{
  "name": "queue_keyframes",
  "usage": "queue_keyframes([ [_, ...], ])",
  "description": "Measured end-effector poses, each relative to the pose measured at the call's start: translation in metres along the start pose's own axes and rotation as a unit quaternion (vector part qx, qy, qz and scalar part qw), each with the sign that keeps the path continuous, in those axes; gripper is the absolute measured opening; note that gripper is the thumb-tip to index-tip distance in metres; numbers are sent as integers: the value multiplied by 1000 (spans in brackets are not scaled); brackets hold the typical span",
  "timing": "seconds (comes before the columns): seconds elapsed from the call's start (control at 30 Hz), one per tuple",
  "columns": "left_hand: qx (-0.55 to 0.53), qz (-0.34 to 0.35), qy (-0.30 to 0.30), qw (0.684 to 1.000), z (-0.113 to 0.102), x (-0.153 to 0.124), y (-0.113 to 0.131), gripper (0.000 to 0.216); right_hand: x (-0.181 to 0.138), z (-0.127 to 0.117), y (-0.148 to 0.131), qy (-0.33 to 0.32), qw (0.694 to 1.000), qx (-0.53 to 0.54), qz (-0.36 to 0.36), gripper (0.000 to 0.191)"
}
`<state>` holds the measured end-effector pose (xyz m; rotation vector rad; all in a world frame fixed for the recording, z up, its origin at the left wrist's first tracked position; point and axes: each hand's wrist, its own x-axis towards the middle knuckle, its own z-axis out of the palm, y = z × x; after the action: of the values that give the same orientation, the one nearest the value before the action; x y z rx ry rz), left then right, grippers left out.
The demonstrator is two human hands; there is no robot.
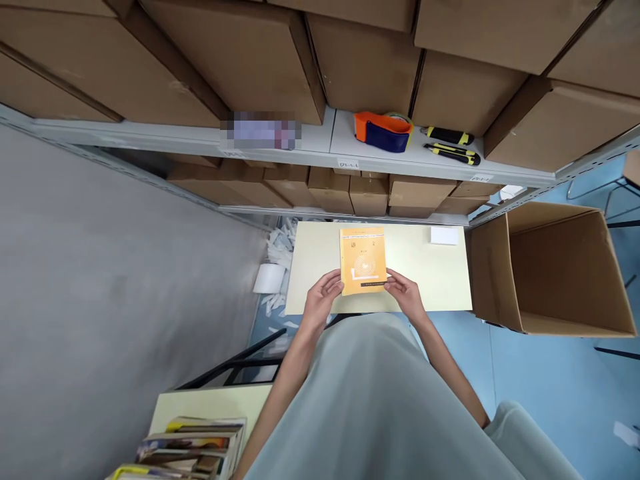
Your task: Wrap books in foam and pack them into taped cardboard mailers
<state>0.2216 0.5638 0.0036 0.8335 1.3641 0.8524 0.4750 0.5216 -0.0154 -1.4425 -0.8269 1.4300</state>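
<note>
A thin book (364,261) with an orange-yellow cover and a white spiral design is upright to me over the pale table (425,280). My left hand (324,293) grips its lower left edge, thumb on the cover and fingers at the side. At the lower right edge, my right hand (401,291) pinches the book in the same way. Whether the book touches the tabletop I cannot tell. A small white stack of paper or card (444,235) lies near the table's far right corner.
Shelves of cardboard boxes (365,60) rise ahead, with a tape dispenser (384,131) and two utility knives (451,145) on the ledge. An open carton (560,267) stands right of the table. Stacked books (193,447) lie behind left. White scraps (280,245) litter the floor.
</note>
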Motion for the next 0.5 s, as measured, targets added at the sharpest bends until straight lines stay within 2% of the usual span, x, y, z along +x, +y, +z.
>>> queue_keyframes([
  [0.23,-61,-12,-48,997,-10,7,30,70,-2,14,-16,1,999,42,-9,57],
  [0.5,-72,-8,-58,996,-29,14,35,72,4,44,-26,34,999,26,-24,51],
])
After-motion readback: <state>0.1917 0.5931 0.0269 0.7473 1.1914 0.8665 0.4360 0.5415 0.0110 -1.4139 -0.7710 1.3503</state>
